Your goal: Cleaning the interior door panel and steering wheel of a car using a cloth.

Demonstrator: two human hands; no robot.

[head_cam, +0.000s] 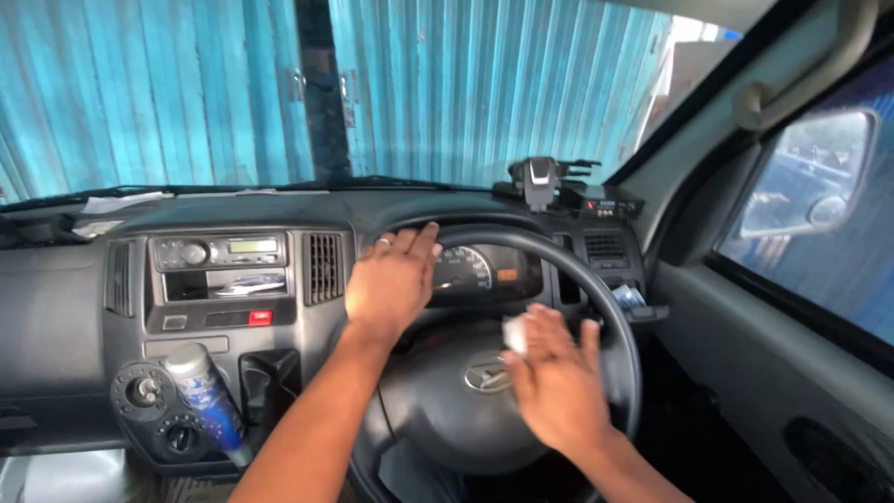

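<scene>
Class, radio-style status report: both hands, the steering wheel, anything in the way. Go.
Left hand gripping top of steering wheel. Right hand pressing small white cloth against wheel near hub; blurred. Spray can at centre console, apart from both hands. Nothing blocking.

spray can (207,399): near left, below your dashboard's centre stack; a tilted cylinder with a blue printed label and grey cap.
radio screen (253,246): far left of the wheel, high in the centre stack; a small, pale green rectangle.
hazard button (260,318): below the radio slot; a small red rectangle.
gauge display (507,275): behind the wheel rim, right of the round dial; a tiny orange rectangle.
packet (628,296): right of the wheel, by the stalk; small, white and blue, crumpled.
</scene>
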